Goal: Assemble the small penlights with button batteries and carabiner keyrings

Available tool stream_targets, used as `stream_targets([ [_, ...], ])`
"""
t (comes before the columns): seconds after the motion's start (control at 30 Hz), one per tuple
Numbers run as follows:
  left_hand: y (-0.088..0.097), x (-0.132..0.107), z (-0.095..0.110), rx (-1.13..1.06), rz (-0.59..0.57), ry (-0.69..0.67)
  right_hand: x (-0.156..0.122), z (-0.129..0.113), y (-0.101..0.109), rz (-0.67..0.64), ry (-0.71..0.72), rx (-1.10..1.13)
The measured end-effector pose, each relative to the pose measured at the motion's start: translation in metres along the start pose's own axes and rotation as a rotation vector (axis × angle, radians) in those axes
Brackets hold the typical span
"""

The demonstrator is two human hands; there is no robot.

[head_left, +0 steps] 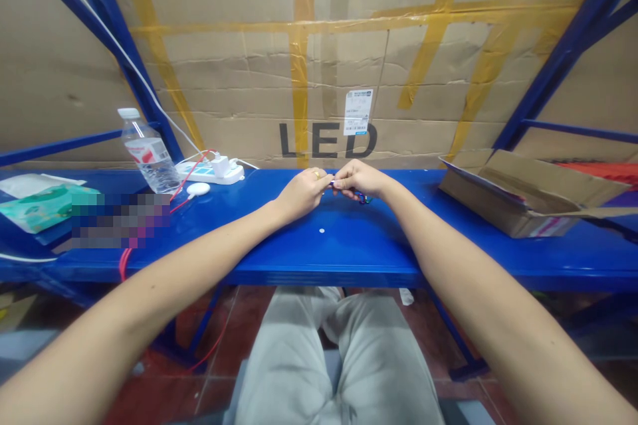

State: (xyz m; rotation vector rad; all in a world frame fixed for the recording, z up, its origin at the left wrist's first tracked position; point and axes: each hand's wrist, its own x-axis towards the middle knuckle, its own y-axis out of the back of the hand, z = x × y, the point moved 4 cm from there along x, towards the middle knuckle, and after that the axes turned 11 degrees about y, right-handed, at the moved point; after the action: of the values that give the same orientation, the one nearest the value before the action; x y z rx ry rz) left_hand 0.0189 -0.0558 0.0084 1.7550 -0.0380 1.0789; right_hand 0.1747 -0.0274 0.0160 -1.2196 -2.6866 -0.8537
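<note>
Both hands meet at centre frame, just above the blue bench [349,246]. The left hand [302,191] and right hand [359,179] are each closed in a fingertip pinch on one small part [363,198], which shows blue and green but is too small to identify.

Judged light, thin and probably bendable, so easily dropped; best held at its ends, as it is now.

- **Left of frame:** water bottle [148,153], power strip [212,171], red cable [124,259].
- **Right of frame:** open cardboard box [523,196].

All stand well apart from the hands, and nothing obstructs them.
</note>
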Motion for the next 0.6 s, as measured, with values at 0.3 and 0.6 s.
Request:
stream_targets([
  [0.3,-0.004,0.002,-0.001,0.058,0.069,-0.031,-0.003,0.011,-0.004,-0.043,-0.088,0.307],
  [0.6,-0.002,0.011,-0.007,-0.190,0.055,0.268,-0.008,0.011,0.030,0.227,-0.114,-0.108],
])
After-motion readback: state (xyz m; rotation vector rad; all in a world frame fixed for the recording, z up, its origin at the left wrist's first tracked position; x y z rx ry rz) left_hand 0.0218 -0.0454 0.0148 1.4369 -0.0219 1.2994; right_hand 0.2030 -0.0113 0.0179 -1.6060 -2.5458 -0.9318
